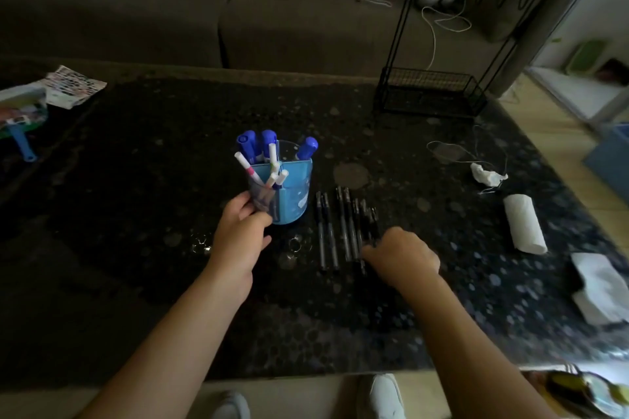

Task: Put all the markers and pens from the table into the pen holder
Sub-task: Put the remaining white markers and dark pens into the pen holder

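A blue pen holder (293,192) stands mid-table with three blue markers (268,143) and several thin white pens (275,173) sticking out of it. My left hand (242,231) grips the holder's lower left side. To its right, several dark pens (343,224) lie side by side on the dark speckled table (170,163). My right hand (401,253) rests on the near ends of the rightmost pens, fingers curled onto them; whether it has one pinched is hidden.
A black wire rack (430,92) stands at the back right. A white paper roll (524,228), crumpled tissue (486,175) and folded paper (599,287) lie on the right. Colourful packets (73,87) sit at the far left. A sofa is behind the table.
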